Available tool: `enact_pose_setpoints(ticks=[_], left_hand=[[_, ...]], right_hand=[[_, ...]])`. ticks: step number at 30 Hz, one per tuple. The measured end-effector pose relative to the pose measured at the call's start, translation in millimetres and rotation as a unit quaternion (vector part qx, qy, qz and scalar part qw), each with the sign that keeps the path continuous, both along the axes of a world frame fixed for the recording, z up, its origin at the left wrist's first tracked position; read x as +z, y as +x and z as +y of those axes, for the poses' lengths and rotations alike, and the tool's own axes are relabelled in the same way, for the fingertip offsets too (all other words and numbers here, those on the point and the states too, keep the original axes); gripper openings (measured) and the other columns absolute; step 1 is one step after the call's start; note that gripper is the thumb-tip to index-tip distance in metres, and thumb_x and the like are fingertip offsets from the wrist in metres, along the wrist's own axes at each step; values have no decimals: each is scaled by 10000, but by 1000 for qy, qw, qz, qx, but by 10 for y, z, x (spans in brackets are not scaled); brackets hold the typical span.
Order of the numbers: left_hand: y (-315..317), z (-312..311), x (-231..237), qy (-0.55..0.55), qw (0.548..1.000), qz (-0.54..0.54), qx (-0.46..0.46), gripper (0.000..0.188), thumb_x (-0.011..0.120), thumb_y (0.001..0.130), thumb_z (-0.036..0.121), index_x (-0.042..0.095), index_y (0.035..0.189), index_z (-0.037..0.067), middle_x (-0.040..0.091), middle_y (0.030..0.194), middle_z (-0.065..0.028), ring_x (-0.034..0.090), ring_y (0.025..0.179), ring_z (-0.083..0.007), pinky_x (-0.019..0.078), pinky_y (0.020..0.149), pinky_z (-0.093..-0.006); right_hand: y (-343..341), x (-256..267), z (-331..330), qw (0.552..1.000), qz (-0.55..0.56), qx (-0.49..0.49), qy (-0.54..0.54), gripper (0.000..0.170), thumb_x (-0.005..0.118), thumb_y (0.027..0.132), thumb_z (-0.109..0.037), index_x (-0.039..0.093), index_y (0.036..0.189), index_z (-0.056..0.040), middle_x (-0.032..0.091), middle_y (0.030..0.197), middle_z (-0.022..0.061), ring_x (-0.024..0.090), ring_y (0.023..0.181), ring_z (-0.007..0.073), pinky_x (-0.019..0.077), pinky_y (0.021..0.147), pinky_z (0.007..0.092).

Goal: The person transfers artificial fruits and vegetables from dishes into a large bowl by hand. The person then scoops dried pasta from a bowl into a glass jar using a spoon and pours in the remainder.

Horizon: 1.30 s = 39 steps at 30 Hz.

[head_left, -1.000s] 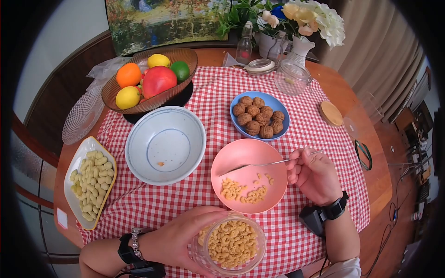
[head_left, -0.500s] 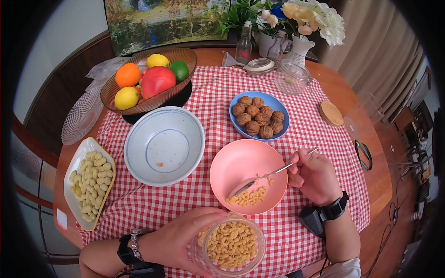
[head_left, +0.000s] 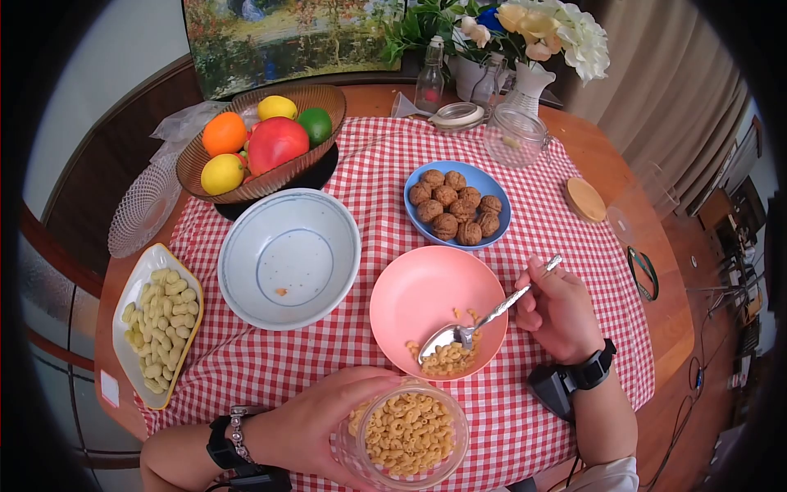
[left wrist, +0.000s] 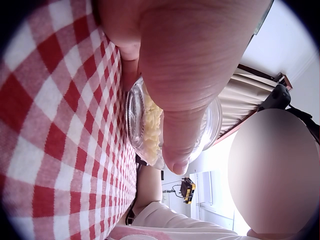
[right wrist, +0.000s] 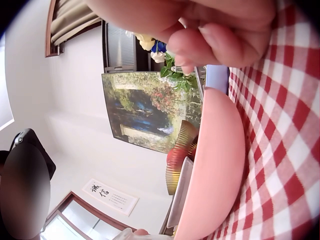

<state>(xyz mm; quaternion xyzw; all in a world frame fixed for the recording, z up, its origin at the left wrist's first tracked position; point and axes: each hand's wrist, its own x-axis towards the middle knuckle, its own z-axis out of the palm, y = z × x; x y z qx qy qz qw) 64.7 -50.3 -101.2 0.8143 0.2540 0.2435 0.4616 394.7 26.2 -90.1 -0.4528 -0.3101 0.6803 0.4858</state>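
Note:
My right hand (head_left: 559, 310) pinches the patterned handle of a metal spoon (head_left: 497, 310) at the right rim of a pink bowl (head_left: 410, 287). The spoon's head lies low in the bowl, among a small heap of elbow macaroni (head_left: 449, 361). Nearer the front edge, my left hand (head_left: 332, 426) grips the side of a clear glass jar (head_left: 461, 443) filled with more macaroni. In the left wrist view the thumb (left wrist: 182, 135) lies along the jar's wall, and the jar stands on the checked cloth. The right wrist view shows curled fingers (right wrist: 220, 42) above the pink bowl's side; the spoon is hidden there.
Behind the pink bowl sits a blue plate (head_left: 500, 234) of walnuts. To the left are a white-blue bowl (head_left: 238, 271) with a few crumbs, a dish (head_left: 135, 361) of peanuts, and a glass fruit bowl (head_left: 270, 184). A wooden lid (head_left: 584, 201) and an open jar (head_left: 515, 139) stand back right.
The spoon's head has swung from the left side of the pink bowl down and right into the macaroni, pushing the pieces together. My left hand and the jar stay put.

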Motion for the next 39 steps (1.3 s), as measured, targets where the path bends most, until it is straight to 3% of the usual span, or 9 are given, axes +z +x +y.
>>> enact_pose_setpoints(ticks=[5, 11, 14, 16, 18, 21, 27, 31, 39], left_hand=[[-4, -15, -6, -6, 1000, -1, 5, 1215, 984, 498, 417, 334, 1454, 45, 430, 1419, -143, 468, 1289, -269, 400, 1059, -398], [-2, -24, -17, -8, 1000, -7, 7, 1207, 987, 498, 407, 337, 1452, 53, 425, 1418, -135, 464, 1295, -271, 409, 1060, -402], [6, -14, -47, -7, 1000, -10, 11, 1201, 988, 497, 398, 340, 1447, 51, 437, 1413, -133, 482, 1287, -263, 434, 1046, -400], [19, 13, -100, -112, 993, -16, -17, 1185, 989, 501, 387, 349, 1441, 53, 455, 1405, -131, 510, 1269, -255, 460, 1025, -399], [14, -6, -41, -81, 997, -15, -1, 1178, 990, 502, 380, 354, 1437, 51, 462, 1401, -130, 522, 1258, -252, 467, 1018, -399], [10, -6, -29, -63, 998, -9, 9, 1171, 991, 502, 373, 360, 1434, 48, 465, 1399, -129, 526, 1252, -251, 465, 1018, -401], [7, -8, -4, -6, 1000, -5, 6, 1187, 987, 503, 395, 352, 1441, 42, 455, 1404, -136, 494, 1272, -265, 427, 1043, -401], [-2, -15, -25, -6, 1000, -15, 8, 1198, 983, 502, 413, 347, 1447, 43, 451, 1402, -142, 483, 1281, -271, 415, 1053, -399], [-12, -45, -14, -19, 1000, -3, 15, 1203, 983, 507, 409, 337, 1454, 43, 419, 1424, -144, 463, 1301, -275, 407, 1063, -400]], right_hand=[[-6, 25, -15, 1000, -15, -8, -10, 342, 490, 1041, -284, 622, 862, -24, 556, 604, 31, 439, 481, 129, 364, 482, 262], [-36, 57, -50, 995, 74, -40, 53, 368, 443, 1057, -289, 614, 876, -17, 545, 580, 35, 426, 466, 131, 364, 482, 257], [-60, 139, -153, 976, 148, 24, 156, 394, 419, 1063, -305, 608, 892, -5, 568, 588, 62, 465, 448, 141, 379, 470, 263], [-95, 180, -280, 963, 138, 92, 213, 394, 437, 1056, -304, 611, 926, 24, 625, 633, 110, 561, 464, 174, 435, 475, 280], [-133, 154, -340, 938, 187, 163, 243, 375, 495, 1033, -279, 615, 973, 72, 683, 764, 199, 659, 547, 242, 517, 509, 323], [-141, 169, -332, 924, 193, 204, 257, 390, 498, 1031, -291, 615, 964, 75, 675, 774, 202, 653, 550, 243, 515, 501, 327], [-43, 99, -113, 967, 170, 13, 188, 392, 394, 1062, -380, 591, 932, -67, 604, 726, 40, 498, 559, 140, 381, 572, 292], [6, 26, -8, 985, 106, -84, 106, 369, 425, 1054, -372, 569, 901, -68, 569, 691, 29, 441, 550, 141, 372, 575, 287], [-21, 51, -25, 991, 70, -89, 73, 354, 437, 1054, -341, 569, 889, -56, 570, 695, 34, 462, 575, 142, 391, 582, 284]])
